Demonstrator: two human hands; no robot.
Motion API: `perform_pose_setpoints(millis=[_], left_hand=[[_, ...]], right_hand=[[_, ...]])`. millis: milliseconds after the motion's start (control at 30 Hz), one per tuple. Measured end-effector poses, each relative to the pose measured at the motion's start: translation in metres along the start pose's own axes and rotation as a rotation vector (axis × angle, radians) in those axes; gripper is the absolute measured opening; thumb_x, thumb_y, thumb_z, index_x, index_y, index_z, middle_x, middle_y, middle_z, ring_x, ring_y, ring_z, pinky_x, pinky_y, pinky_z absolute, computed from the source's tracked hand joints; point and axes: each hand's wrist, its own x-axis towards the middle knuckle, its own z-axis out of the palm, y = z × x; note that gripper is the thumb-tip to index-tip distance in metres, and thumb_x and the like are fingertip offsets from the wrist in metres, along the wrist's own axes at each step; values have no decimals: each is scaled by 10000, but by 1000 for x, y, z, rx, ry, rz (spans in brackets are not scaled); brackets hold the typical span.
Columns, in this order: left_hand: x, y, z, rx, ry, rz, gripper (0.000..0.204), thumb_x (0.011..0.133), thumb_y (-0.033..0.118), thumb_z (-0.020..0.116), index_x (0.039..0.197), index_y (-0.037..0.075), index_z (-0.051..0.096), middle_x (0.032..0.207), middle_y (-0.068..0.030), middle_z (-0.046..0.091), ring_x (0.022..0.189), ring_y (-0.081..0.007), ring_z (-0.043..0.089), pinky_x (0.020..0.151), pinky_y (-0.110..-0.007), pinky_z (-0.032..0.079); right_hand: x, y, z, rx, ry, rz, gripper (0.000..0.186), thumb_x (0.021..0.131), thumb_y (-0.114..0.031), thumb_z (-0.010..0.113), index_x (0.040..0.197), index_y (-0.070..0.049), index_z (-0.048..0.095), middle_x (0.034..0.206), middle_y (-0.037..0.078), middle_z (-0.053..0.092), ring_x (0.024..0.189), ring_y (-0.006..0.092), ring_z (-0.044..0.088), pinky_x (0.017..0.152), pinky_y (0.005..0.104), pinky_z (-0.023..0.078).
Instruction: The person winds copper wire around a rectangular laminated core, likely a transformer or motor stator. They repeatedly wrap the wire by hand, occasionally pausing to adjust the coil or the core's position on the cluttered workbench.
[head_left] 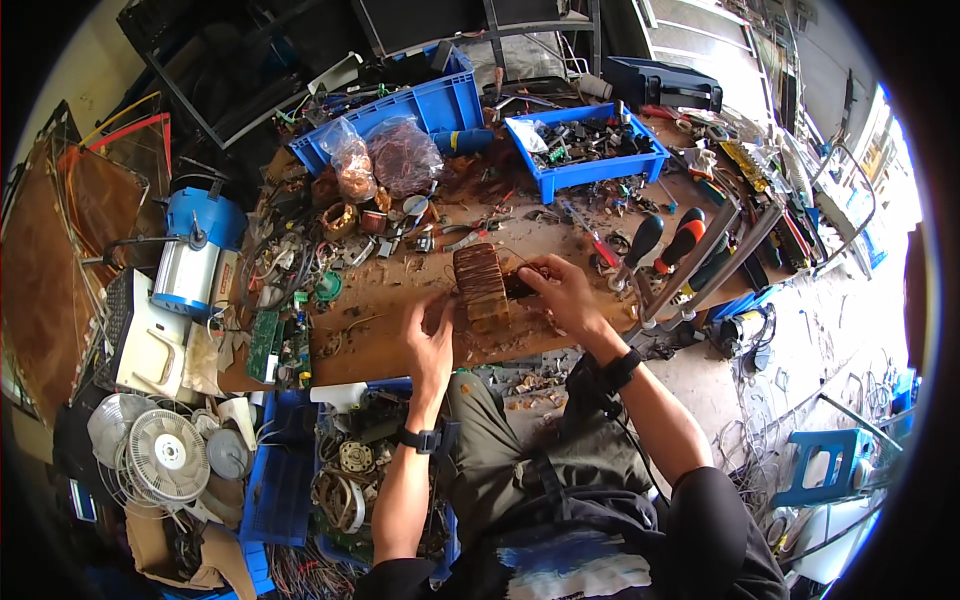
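Both grips clamped on transformer core [480,287]: left hand [430,335] braces its near side, right hand [560,292] pinches far end; keep it flat on desk [390,345].

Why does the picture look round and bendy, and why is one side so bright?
Head view: a fisheye lens bends straight edges near the black rim; daylight glares on the right, the left lies in shadow; the left hand, right hand and brown block look sharp.
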Motion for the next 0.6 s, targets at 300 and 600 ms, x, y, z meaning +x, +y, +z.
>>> perform_pose_setpoints(millis=[300, 600], left_hand=[[-21, 17, 26, -285, -149, 71, 715, 1071, 69, 621, 1663, 98, 221, 1562, -145, 476, 1380, -221, 522, 1158, -348, 428], [-8, 20, 26, -358, -151, 18, 887, 929, 238, 842, 1618, 68, 310, 1475, -192, 516, 1325, -303, 567, 1098, -434, 503]], right_hand=[[-22, -126, 22, -786, 455, -645, 206, 898, -166, 835, 1045, -43, 758, 911, 95, 687, 753, 188, 664, 681, 317, 532], [-49, -196, 66, -356, 426, -1245, 262, 949, -83, 793, 1184, -8, 707, 1059, 53, 689, 812, 98, 599, 624, 231, 460]])
